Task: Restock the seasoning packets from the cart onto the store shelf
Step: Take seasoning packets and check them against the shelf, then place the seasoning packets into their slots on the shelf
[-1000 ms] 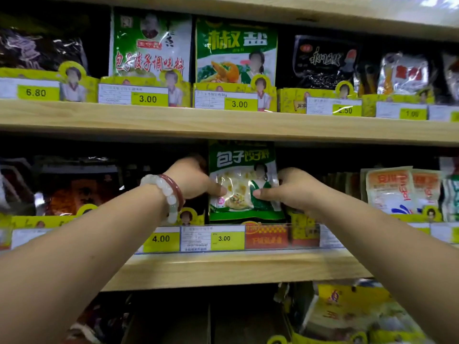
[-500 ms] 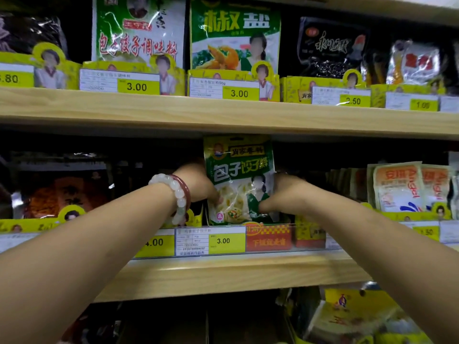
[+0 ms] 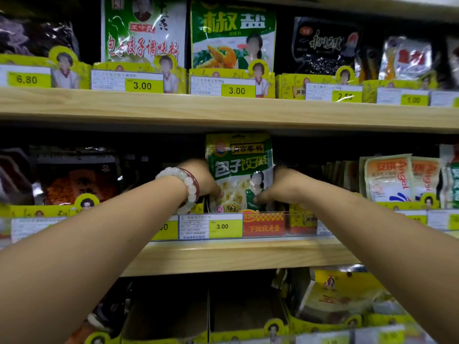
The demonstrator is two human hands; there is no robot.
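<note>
the green and white seasoning packet stood upright on the middle shelf, near the centre of the scene, its top edge almost at the underside of the upper shelf and its bottom edge tucked behind the clear price rail. both hands held it from the sides. the left hand gripped the packet's left edge, thumb tip pinching the front low down, the other fingers hidden behind it. the right hand gripped the right edge the same way, thumb on the front, knuckles curled, fingers out of sight behind the packet. a pale bead bracelet with a red bangle beside it sat on the left wrist.

just below the packet a yellow price tag read 3.00, with a red and yellow promo label touching it on the right. to the left on the same shelf lay dark packets with orange print; to the right stood orange and white angel sachets, well apart from the hands.

on the upper shelf stood a green and white packet with red script, a green packet with yellow characters just beside it, and a black packet further right, with tags of 6.80, 3.00, 3.00, 2.50 and 1.00 along the edge. on the lowest shelf, at the right, lay yellow packets, blurred.
</note>
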